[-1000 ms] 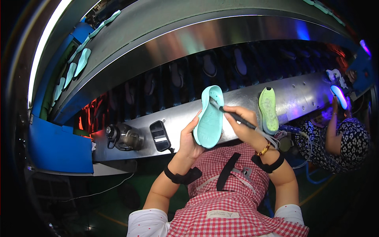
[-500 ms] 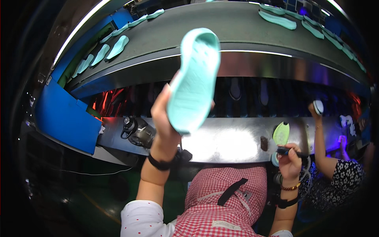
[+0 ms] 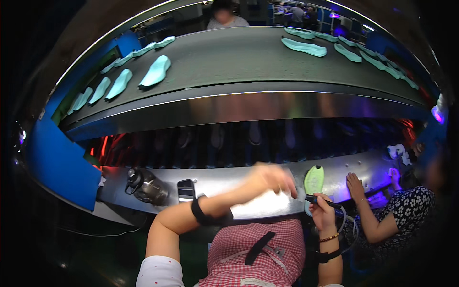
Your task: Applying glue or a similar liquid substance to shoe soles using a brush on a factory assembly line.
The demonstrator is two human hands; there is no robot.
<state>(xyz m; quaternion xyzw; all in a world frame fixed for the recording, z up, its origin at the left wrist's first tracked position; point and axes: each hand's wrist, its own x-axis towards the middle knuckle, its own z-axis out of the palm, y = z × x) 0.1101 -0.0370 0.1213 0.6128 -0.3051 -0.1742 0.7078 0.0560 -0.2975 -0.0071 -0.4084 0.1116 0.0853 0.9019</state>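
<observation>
My left hand (image 3: 273, 179) is smeared by motion above the steel bench and reaches right toward my other hand; how its fingers stand cannot be made out. A pale, blurred thing lies beside its fingertips. My right hand (image 3: 323, 210) is closed around a slim black pen-shaped tool (image 3: 319, 199), whose tip points left toward the left fingers. A pale turquoise thing (image 3: 308, 208) shows partly under the tool, mostly hidden. Just behind lies a lime-green shoe sole (image 3: 314, 179) with a dark tip.
Turquoise soles (image 3: 156, 71) lie at both ends of the dark conveyor belt (image 3: 229, 62). A dark bottle (image 3: 147, 187) and a phone-like thing (image 3: 186, 190) sit on the bench (image 3: 220, 179). At right, a co-worker's hand (image 3: 355, 186) rests on it. Another person (image 3: 227, 16) is beyond the belt.
The turquoise sole that my left hand held up is out of it, and that hand has come down and right. The co-worker's raised hand has dropped to the bench. The view has shifted.
</observation>
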